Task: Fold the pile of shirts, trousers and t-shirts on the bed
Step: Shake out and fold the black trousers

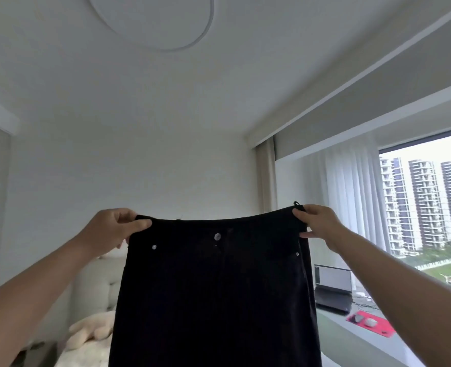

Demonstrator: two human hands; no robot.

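**Trousers held up by the waistband, ready for the first fold**

Trousers, black, hang full width in the middle of the view, lifted in front of the person with the waistband level at about the centre and the legs dropping out of sight at 6 o'clock. The front faces the camera: a metal button sits at the middle of the waist, with small rivets toward each side.

The left hand pinches the waistband corner at 9 o'clock, thumb on the near face and fingers curled behind. The right hand pinches the opposite corner at 3 o'clock, close to a belt loop that sticks up above the band.

To do this step well, I judge that both corners should be kept at the same height so the side seams hang straight, the cloth given a light shake to drop creases, and then one corner brought across to meet the other so the legs lie one upon the other before going down on the bed. The hem is hidden, so whether the legs hang untwisted cannot be told.

No basket, box or drawer shows. At 7 o'clock a pale soft toy lies on the bed; at 4 o'clock a laptop stands open on the window ledge, near a red mat.
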